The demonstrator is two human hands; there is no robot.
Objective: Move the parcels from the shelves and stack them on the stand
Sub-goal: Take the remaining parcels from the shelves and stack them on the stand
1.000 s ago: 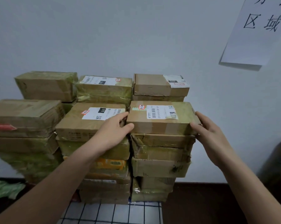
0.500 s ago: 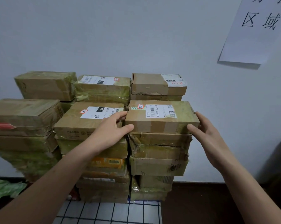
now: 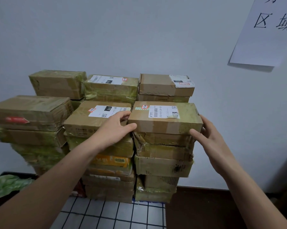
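- Head view: a brown cardboard parcel with a white barcode label (image 3: 165, 117) lies flat on top of the front right column of stacked boxes, against the pale wall (image 3: 123, 38).
- The left hand (image 3: 113, 129) grips the parcel's left end, thumb on the front face and fingers curled over the top corner.
- The right hand (image 3: 208, 138) grips the right end, thumb pressed at the lower front corner and fingers wrapped behind the side.
- Just to the left, touching the parcel, sits a taped brown box with a white label and a black patch (image 3: 96, 119). The left hand's fingers lie over its near right corner.
- Behind stand three more taped cardboard boxes in a row (image 3: 111, 89).
- The whole stack rests at the back of a white surface with a dark grid (image 3: 116, 214).
- A white paper sheet with black characters (image 3: 268, 33) hangs on the wall to the upper right.
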